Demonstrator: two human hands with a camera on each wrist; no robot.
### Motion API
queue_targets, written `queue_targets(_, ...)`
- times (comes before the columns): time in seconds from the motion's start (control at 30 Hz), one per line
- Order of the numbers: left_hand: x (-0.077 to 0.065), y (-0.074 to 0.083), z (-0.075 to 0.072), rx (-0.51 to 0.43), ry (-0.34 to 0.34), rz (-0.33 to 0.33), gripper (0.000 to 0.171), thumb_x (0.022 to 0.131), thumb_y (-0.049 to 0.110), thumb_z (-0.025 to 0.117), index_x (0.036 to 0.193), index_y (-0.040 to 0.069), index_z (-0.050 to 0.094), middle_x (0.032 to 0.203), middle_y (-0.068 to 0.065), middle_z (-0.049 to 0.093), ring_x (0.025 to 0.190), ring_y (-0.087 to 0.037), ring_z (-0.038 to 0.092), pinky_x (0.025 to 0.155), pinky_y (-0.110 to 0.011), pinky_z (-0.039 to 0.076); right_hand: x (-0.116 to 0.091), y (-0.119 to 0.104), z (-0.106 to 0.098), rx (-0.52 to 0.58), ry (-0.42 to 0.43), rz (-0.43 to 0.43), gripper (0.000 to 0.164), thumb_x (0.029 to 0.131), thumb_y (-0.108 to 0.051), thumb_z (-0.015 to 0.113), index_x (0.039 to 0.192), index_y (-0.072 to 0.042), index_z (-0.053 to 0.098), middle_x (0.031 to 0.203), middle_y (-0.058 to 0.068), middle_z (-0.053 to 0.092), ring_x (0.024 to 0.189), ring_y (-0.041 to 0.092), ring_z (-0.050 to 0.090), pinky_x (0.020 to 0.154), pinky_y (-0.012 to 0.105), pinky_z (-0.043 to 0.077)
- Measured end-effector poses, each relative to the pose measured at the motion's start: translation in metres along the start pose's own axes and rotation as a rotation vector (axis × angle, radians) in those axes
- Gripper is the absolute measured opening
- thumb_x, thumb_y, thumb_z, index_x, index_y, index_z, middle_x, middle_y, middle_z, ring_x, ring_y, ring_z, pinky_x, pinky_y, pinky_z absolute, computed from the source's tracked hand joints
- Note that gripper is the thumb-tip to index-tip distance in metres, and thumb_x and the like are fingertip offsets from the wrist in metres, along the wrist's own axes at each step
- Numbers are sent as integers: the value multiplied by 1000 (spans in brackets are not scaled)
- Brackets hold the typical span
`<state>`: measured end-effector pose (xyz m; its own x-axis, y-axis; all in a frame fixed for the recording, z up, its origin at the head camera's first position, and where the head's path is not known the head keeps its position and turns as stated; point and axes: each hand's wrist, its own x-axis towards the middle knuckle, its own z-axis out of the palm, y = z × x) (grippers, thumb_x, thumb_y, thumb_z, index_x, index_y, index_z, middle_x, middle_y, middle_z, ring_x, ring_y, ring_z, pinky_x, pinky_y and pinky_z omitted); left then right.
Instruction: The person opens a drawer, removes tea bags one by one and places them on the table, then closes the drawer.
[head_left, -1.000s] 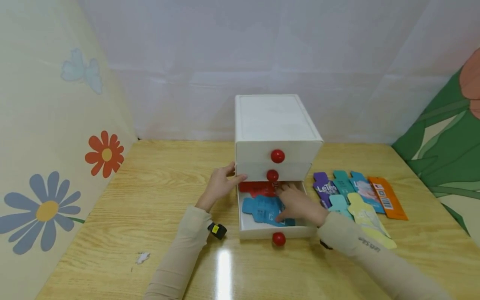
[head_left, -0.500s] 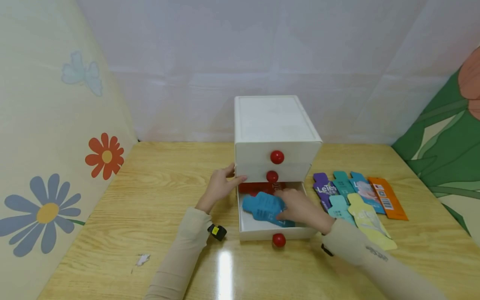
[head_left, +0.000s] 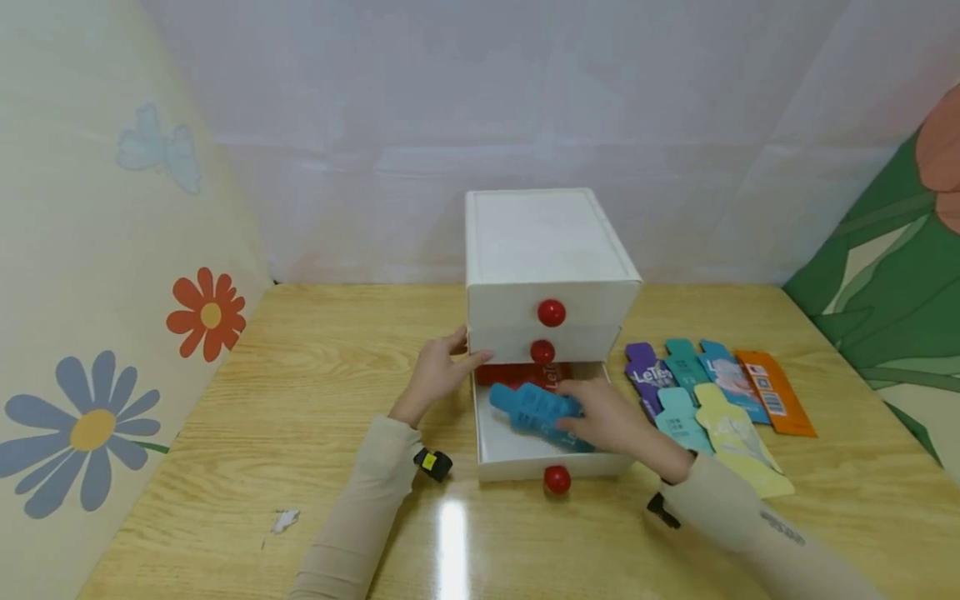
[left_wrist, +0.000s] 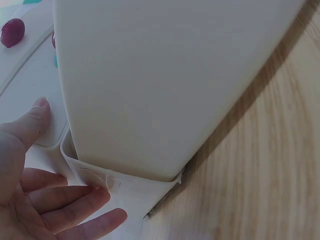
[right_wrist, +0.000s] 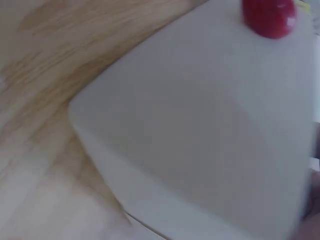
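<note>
A white drawer cabinet [head_left: 551,237] with red knobs stands on the wooden table, its bottom drawer [head_left: 491,433] pulled out. My right hand [head_left: 603,417] pinches a blue flat bottle-shaped packet [head_left: 532,408] over this drawer, thumb on top. Behind it in the drawer lies a red packet [head_left: 517,375], partly under the cabinet's shadow. My left hand [head_left: 438,371] rests against the cabinet's left front corner. In the left wrist view its thumb [left_wrist: 37,120] touches a drawer front, and its loosely extended fingers [left_wrist: 75,207] lie along the side. The right wrist view shows mostly the drawer front [right_wrist: 190,120].
Right of the cabinet several flat packets lie on the table: purple [head_left: 647,379], teal [head_left: 684,362], mint [head_left: 681,421], yellow [head_left: 738,442], blue-pink [head_left: 731,379] and orange [head_left: 776,396]. Painted panels [head_left: 67,250] and a white sheet [head_left: 375,150] border the table.
My right hand has closed on the blue packet, raising it slightly and shifting it rightward in the drawer. The left hand keeps its place on the cabinet.
</note>
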<state>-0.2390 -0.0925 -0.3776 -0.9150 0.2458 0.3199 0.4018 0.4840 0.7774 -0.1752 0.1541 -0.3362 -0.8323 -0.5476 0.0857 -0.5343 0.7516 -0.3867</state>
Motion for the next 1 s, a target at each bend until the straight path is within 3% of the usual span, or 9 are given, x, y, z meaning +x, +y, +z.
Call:
queue_targets(0.23, -1, 1, -3, -11, -7, -19, 55, 85, 30, 63, 132, 5, 49, 117, -13, 59, 98, -22, 59, 80, -33, 51, -21, -12, -21, 4, 192, -51, 18, 74, -10, 73, 86, -5, 61, 61, -9, 44, 54, 6, 37, 45, 21, 34)
queue_targets(0.33, -1, 2, -4, -7, 1, -10, 53, 85, 28, 63, 130, 4, 50, 115, -14, 60, 97, -22, 60, 79, -33, 51, -33, -10, -30, -10, 285, -95, 18, 71, -8, 74, 81, -8, 60, 57, -13, 39, 50, 2, 32, 42, 21, 29)
queue_targets(0.43, -1, 3, -5, 1, 7, -3, 52, 85, 28, 63, 128, 2, 52, 113, -15, 61, 96, -23, 60, 78, -33, 51, -44, -5, -38, -25, 348, -86, 21, 69, -8, 76, 76, -11, 56, 55, -14, 31, 48, -1, 27, 41, 20, 26)
queue_targets(0.6, -2, 2, -6, 9, 7, -6, 53, 85, 29, 63, 129, 2, 51, 112, -15, 61, 95, -23, 60, 78, -33, 51, -60, 7, -47, -53, 396, 10, 24, 68, -9, 76, 76, -9, 54, 56, -10, 21, 44, 0, 20, 41, 20, 22)
queue_targets(0.9, -3, 0, -5, -3, 11, 8, 53, 85, 28, 63, 128, 1, 51, 110, -15, 62, 95, -23, 60, 78, -34, 51, -79, 36, -55, -35, 438, 137, 25, 67, -6, 76, 83, 1, 59, 51, -6, 23, 43, 3, 21, 41, 24, 25)
queue_targets(1.0, -3, 0, -5, -3, 8, 3, 53, 85, 29, 63, 129, 2, 50, 110, -14, 62, 95, -23, 60, 78, -34, 51, -88, 51, -62, 18, 360, 264, 39, 75, -13, 72, 102, 11, 58, 64, 18, 52, 52, 15, 44, 50, 32, 42)
